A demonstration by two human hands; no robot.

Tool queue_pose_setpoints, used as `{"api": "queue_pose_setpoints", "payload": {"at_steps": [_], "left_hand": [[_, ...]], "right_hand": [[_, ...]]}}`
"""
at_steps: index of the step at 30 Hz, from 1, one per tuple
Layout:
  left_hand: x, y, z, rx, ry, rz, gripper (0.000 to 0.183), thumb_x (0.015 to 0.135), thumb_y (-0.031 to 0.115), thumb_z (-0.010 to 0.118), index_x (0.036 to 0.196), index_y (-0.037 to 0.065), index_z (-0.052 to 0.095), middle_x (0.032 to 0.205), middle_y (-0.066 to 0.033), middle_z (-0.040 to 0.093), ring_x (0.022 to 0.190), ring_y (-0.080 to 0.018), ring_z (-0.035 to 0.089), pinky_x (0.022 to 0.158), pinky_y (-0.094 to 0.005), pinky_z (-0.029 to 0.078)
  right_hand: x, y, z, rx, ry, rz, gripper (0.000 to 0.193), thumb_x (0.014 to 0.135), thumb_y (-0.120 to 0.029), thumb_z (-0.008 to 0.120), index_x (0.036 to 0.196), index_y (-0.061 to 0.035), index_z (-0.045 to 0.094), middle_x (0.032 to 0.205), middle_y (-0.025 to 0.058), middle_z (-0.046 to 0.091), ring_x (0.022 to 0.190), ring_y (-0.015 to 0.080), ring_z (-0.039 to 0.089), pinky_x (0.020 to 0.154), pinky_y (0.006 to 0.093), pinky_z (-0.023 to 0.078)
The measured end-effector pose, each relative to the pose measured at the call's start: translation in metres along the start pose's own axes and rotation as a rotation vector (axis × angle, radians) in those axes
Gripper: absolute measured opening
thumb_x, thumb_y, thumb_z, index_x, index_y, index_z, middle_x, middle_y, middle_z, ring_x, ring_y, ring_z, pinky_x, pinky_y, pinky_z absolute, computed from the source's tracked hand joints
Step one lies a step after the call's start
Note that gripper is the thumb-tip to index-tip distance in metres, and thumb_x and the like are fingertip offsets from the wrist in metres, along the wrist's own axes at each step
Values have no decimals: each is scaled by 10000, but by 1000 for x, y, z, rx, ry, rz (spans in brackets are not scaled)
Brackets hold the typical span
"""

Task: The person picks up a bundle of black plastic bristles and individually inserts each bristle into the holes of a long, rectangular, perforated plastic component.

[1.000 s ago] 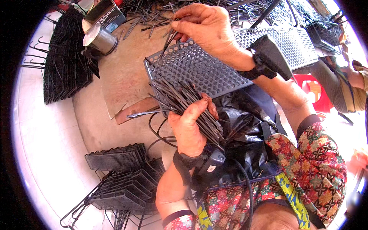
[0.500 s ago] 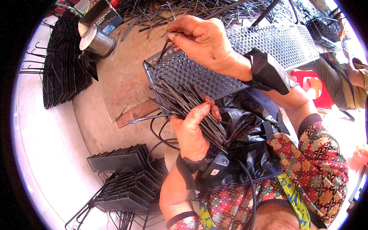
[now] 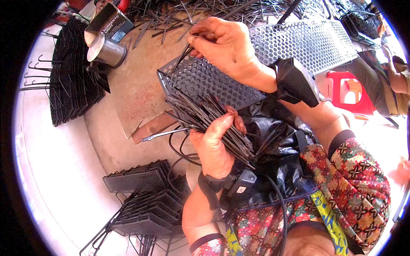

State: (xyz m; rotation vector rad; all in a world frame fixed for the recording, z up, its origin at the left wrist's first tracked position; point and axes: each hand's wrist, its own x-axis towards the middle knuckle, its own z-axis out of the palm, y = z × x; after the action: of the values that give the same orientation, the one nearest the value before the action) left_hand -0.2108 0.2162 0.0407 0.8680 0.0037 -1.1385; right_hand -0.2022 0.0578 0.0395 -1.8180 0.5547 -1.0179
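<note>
My left hand [image 3: 218, 143] is closed around a thick bundle of thin black strips [image 3: 196, 109], some with small holes near their ends. One strip [image 3: 164, 135] sticks out sideways past the thumb. Farther up, my right hand [image 3: 228, 49] pinches a thin black strip [image 3: 183, 57] between thumb and fingers. The lower end of that strip is at the near left corner of a long black perforated metal panel [image 3: 213, 81]; whether it touches the edge cannot be made out. The bundle overlaps the panel's near edge, and my right forearm passes over its middle.
Loose black strips [image 3: 200, 10] lie heaped along the far side. Left of the work board [image 3: 132, 94] are a metal cylinder [image 3: 104, 50], a box [image 3: 112, 25] and stacked black racks [image 3: 72, 81]. More perforated baskets [image 3: 141, 177] stand lower left. A red stool [image 3: 335, 100] and another person [image 3: 399, 81] are at right.
The whole view has shifted slightly. Both hands keep nearly the same pose, the left on the bundle and the right pinching the strip by the panel's corner.
</note>
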Motion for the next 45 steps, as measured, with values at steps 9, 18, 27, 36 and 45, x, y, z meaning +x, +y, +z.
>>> {"api": "queue_pose_setpoints", "payload": {"at_steps": [9, 18, 27, 36, 45], "left_hand": [[1, 0, 5, -50, 33, 29, 219, 673, -21, 524, 887, -14, 477, 699, -106, 538, 524, -193, 515, 459, -293, 432], [0, 1, 2, -124, 55, 21, 166, 676, -42, 537, 836, -43, 493, 674, -120, 534, 529, -202, 526, 460, -292, 440], [0, -4, -9, -42, -40, -90, 284, 705, 54, 543, 984, 69, 492, 797, -60, 540, 639, -189, 485, 581, -315, 389], [1, -4, 2, -157, 7, -21, 250, 664, -34, 562, 904, -43, 491, 698, -126, 539, 549, -210, 530, 476, -294, 441], [3, -1, -1, -13, -89, -30, 284, 643, -54, 560, 916, -45, 484, 705, -122, 545, 525, -202, 526, 456, -286, 437]], "right_hand": [[-10, 7, 0, 15, 36, 27, 122, 753, -42, 575, 840, 40, 550, 682, 74, 596, 588, 104, 587, 493, 194, 469], [13, -16, 1, -351, -236, -484, 102, 679, -68, 580, 768, -22, 563, 512, 133, 506, 461, 235, 544, 438, 292, 437], [43, -28, 24, -375, -640, -783, 138, 600, -63, 542, 718, 7, 555, 668, 163, 558, 675, 314, 571, 595, 379, 467], [27, -23, 2, -375, -539, -506, 261, 727, -196, 579, 727, 53, 502, 553, 196, 492, 552, 338, 531, 482, 374, 420], [11, -24, -10, 243, -990, 540, 256, 723, -217, 626, 817, 20, 598, 660, 48, 589, 549, 110, 549, 490, 224, 452]]}}
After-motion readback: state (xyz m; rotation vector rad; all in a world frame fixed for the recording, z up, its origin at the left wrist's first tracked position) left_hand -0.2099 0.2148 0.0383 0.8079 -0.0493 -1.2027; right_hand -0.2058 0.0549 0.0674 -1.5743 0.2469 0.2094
